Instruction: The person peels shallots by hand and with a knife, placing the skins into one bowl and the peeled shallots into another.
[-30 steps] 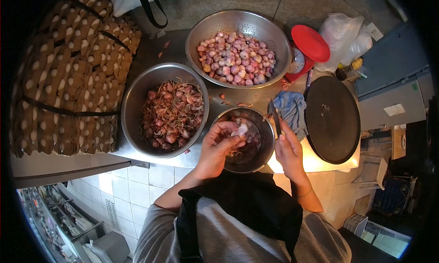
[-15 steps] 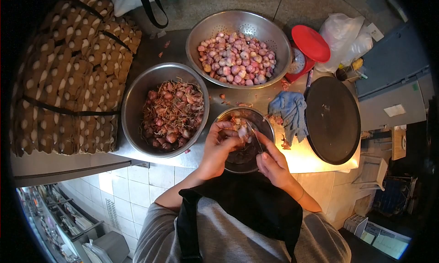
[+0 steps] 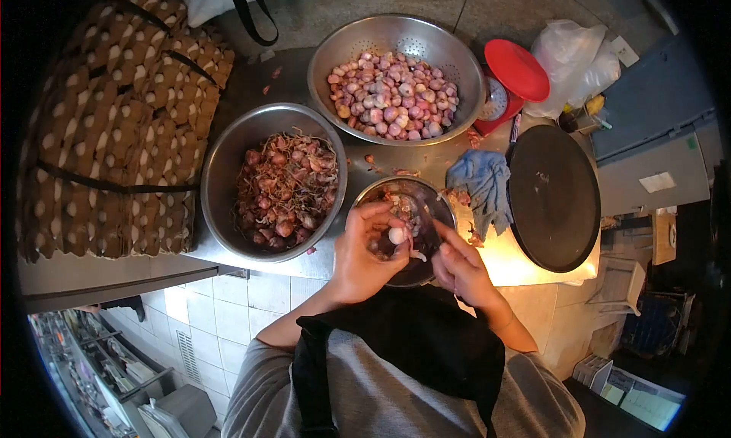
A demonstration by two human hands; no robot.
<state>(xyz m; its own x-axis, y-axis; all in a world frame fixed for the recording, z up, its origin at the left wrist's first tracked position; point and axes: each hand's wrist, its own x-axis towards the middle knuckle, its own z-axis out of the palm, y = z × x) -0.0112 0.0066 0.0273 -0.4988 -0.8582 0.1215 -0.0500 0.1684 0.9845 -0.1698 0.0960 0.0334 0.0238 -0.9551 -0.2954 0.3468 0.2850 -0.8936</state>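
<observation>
In the head view, my left hand (image 3: 359, 254) pinches a peeled shallot (image 3: 397, 234), its pale end facing up, with a strip of skin hanging by it. My right hand (image 3: 466, 270) is closed round a small knife (image 3: 432, 215), whose blade is blurred and partly hidden; the blade is apart from the shallot. Both hands are over a small steel bowl (image 3: 436, 202) with skins inside. To the left, a steel basin (image 3: 215, 202) holds unpeeled shallots (image 3: 285, 183) with dry roots. Peeled shallots (image 3: 392, 95) fill part of a steel colander (image 3: 324, 65) behind.
A blue cloth (image 3: 480, 183) lies right of the bowl, beside a round black tray (image 3: 552, 202). A red scale (image 3: 518, 71) and plastic bags (image 3: 575, 61) are at back right. Stacked egg trays (image 3: 122, 133) stand at left. Loose skins are scattered on the steel table (image 3: 312, 266).
My left hand has turned the shallot so its white end shows. My right hand has drawn the knife slightly away to the right and down.
</observation>
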